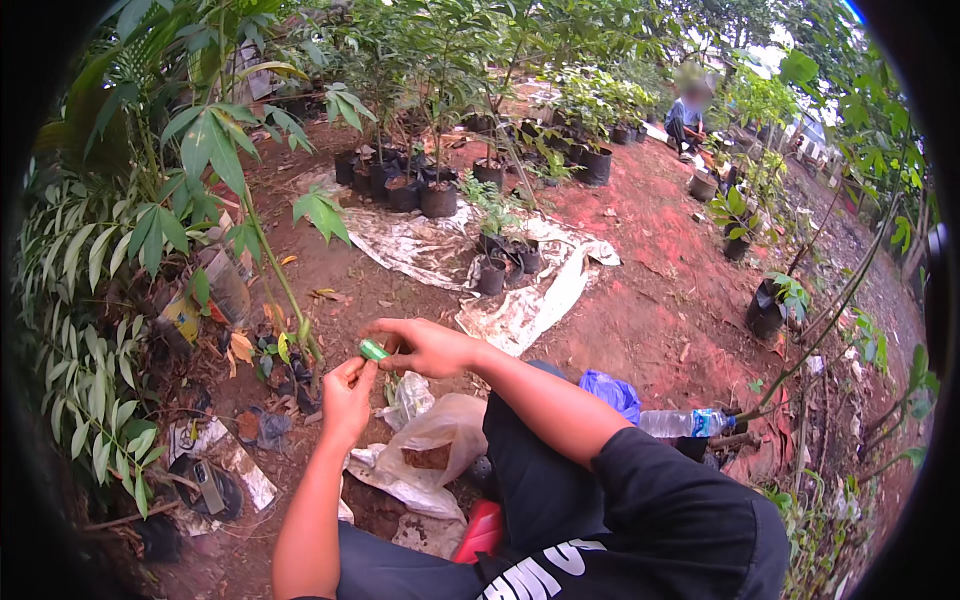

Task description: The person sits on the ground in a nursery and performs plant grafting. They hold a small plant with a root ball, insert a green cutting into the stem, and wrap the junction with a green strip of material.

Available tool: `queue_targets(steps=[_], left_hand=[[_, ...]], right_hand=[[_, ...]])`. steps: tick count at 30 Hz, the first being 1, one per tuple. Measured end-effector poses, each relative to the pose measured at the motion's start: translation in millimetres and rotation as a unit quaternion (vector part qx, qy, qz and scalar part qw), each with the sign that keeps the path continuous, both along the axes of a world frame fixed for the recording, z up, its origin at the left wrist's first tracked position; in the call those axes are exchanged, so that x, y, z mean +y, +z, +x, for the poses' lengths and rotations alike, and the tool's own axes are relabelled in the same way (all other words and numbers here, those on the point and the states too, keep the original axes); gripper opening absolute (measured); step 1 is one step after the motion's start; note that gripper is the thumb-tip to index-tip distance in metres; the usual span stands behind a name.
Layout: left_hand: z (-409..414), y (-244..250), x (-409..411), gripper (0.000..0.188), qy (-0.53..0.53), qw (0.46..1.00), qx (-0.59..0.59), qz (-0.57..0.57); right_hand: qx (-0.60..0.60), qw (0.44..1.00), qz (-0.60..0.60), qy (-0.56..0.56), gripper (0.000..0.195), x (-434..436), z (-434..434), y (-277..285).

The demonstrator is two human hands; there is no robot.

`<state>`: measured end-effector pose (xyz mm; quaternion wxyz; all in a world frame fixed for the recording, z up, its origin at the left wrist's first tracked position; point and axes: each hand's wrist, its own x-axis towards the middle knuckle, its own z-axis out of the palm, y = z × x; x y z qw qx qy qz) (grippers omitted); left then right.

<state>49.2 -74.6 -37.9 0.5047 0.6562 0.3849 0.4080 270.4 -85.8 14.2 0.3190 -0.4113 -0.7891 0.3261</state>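
My left hand [347, 391] is raised in front of me, its thumb and fingertips on the lower end of a small green object [373, 349], perhaps a roll or packet. Reaching in from the right, my right hand [424, 346] has its fingers around the same object's other side. What the object is exactly cannot be told. Beneath the hands, a clear plastic bag [457, 420] with brown matter in it lies by my legs, near a crumpled transparent bag [410, 399]. A red object [480, 531] rests between my legs.
A blue plastic bag [611, 394] and a water bottle [679, 423] lie to my right. Ahead, potted seedlings [491, 276] stand on a dirty white sheet [540, 319]. A leafy plant stem [270, 255] rises at left. Another person [684, 118] sits farther off at the upper right.
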Motion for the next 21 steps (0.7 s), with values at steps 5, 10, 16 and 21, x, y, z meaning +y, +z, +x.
queue_targets(steps=[5, 10, 16, 21], left_hand=[[2, -6, -2, 0.027, 0.053, 0.996, 0.037, 0.063], [-3, -3, -1, 0.03, 0.062, 0.993, 0.06, 0.082], [-8, -6, 1, 0.027, 0.083, 0.993, 0.058, 0.062], [-9, -15, 10, 0.016, 0.081, 0.995, 0.005, 0.062]], right_hand=[[-0.009, 0.999, 0.015, 0.049, 0.059, 10, 1, -8], [-0.012, 0.997, -0.059, 0.041, 0.061, 11, 0, -8], [-0.05, 0.996, -0.036, 0.061, 0.055, 14, 0, -2], [-0.029, 0.999, -0.002, 0.018, 0.054, 24, 2, -21]])
